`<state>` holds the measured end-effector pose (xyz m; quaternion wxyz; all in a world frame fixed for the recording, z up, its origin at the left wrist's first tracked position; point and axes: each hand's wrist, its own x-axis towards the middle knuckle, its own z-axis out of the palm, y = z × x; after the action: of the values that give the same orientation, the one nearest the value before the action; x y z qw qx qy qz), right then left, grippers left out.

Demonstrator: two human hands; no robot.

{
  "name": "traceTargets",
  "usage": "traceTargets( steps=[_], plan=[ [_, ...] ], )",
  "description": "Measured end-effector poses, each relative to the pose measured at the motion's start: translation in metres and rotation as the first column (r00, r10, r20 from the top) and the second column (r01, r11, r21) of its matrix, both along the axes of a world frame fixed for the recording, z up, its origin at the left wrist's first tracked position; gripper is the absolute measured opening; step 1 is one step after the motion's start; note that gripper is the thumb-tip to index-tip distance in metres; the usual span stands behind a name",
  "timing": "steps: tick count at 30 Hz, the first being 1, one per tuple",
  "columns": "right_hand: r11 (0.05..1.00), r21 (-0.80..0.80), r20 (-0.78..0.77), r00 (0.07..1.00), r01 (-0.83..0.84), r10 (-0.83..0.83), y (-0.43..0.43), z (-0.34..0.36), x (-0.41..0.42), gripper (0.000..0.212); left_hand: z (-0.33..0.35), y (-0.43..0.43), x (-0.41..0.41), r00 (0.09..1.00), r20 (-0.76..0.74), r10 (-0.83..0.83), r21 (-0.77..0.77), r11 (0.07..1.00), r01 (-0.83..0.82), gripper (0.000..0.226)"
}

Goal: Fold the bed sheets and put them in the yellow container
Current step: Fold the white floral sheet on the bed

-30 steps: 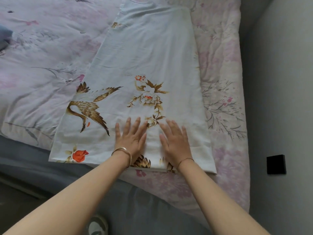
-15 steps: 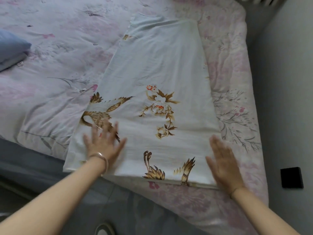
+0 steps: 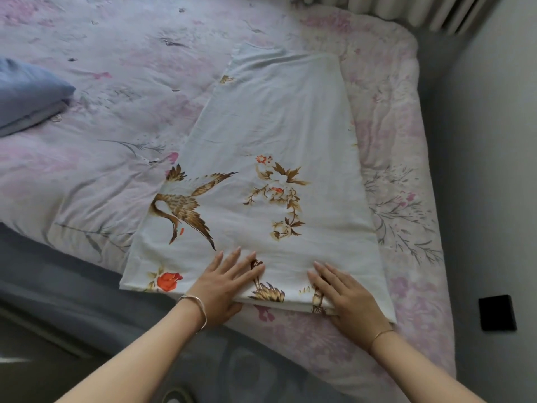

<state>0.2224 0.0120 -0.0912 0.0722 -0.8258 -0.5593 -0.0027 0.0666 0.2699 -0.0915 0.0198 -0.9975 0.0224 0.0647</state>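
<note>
We're looking at a bedroom in a home here: a wide bed [image 3: 64, 286] is filling the view, wearing a pink floral quilt [image 3: 116, 146], with a blue pillow [image 3: 26, 94] lying off to one side and a printed sheet [image 3: 276, 126] spreading flat on top. A white radiator [image 3: 406, 10] is peeking in past the far corner, and a grey wall [image 3: 494, 141] is running alongside, carrying a small black plate [image 3: 497, 312].
</note>
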Motion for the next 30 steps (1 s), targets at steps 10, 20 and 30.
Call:
traceTargets(
  steps=[10,20,30],
  plan=[
    [0.963,-0.144,-0.607,0.748,0.230,-0.269,0.014,0.099,0.054,0.021,0.092,0.043,-0.009,0.852,0.028,0.523,-0.432,0.775,-0.462,0.022],
    [0.879,-0.472,-0.618,0.688,0.063,-0.381,0.003,0.312,0.055,0.040,0.288,0.060,0.013,0.887,-0.346,0.307,-0.404,0.804,-0.436,0.030],
    [0.767,-0.635,-0.661,0.577,-0.090,-0.480,-0.001,0.455,0.038,0.034,0.435,0.052,-0.008,0.682,-0.694,0.231,-0.269,0.795,-0.543,0.025]
  ],
)
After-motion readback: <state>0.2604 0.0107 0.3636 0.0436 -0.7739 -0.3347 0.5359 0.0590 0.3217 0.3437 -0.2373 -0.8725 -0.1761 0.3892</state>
